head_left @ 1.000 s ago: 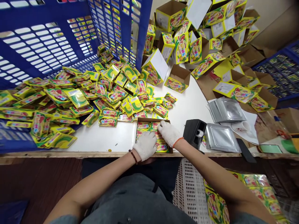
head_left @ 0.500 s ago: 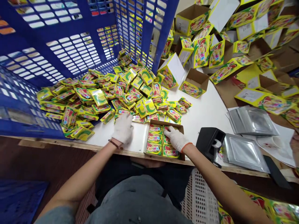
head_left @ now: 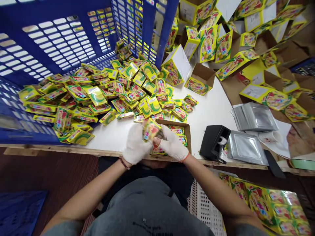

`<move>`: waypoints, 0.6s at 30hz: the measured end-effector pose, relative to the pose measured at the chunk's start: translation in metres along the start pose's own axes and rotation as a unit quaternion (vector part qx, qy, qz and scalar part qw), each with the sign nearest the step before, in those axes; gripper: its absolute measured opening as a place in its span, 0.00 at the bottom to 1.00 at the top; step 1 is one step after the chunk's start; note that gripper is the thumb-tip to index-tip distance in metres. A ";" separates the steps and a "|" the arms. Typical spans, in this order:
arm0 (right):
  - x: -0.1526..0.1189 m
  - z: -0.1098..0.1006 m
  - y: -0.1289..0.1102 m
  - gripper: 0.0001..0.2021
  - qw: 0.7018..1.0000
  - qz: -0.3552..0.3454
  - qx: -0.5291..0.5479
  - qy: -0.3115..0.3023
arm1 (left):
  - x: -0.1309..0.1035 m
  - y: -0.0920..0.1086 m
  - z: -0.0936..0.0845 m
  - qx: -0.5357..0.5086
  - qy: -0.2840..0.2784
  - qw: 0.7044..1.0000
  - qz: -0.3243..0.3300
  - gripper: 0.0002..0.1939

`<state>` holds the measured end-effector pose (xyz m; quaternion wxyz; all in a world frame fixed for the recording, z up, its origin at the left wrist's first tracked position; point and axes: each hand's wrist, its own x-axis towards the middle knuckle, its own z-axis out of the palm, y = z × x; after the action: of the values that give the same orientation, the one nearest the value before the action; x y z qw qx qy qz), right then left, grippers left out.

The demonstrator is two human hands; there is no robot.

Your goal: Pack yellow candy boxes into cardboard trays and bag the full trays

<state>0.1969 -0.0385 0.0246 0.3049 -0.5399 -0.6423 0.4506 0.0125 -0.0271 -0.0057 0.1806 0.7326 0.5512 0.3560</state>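
Note:
A small yellow-and-green candy box (head_left: 151,129), blurred by motion, is held up between my two gloved hands. My left hand (head_left: 136,144) is closed on its left side. My right hand (head_left: 173,144) has its fingers closed at the box's right edge, with a bare fingertip showing. Below them, an open brown-lined carton (head_left: 188,134) holds rows of similar candy boxes. My hands and the held box hide its left part. A heap of loose candy boxes (head_left: 118,88) lies just beyond my hands, spilling from a blue crate.
The tipped blue plastic crate (head_left: 49,14) stands at the left. A black tape dispenser (head_left: 213,142) is right of the carton, beside clear plastic trays (head_left: 247,147). Empty display boxes (head_left: 209,46) pile up at the back right. A white perforated basket (head_left: 201,203) is below the table edge.
My left hand has moved right from the heap's edge and now holds a candy box. My right hand has lifted from the carton's contents and moved left to meet it. The view has shifted slightly.

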 end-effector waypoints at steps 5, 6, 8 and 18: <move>-0.004 -0.025 -0.010 0.19 0.995 0.041 -0.087 -0.027 | 0.001 -0.017 -0.001 -0.017 -0.083 0.995 0.061 0.22; -0.003 -0.034 -0.009 0.17 0.989 0.050 -0.129 -0.055 | 0.009 -0.030 -0.012 0.022 -0.075 0.996 0.042 0.20; 0.003 -0.046 -0.006 0.14 0.970 0.059 -0.202 -0.118 | 0.029 -0.060 -0.035 0.135 -0.035 0.990 -0.028 0.19; 0.031 -0.029 0.006 0.19 0.882 0.049 -0.350 -0.311 | 0.054 -0.120 -0.064 0.202 -0.059 0.971 -0.113 0.19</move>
<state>0.2174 -0.0017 0.0282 -0.1421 -0.4740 -0.7930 0.3554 -0.1075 0.0549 -0.0231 0.1005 0.7064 0.6795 0.1709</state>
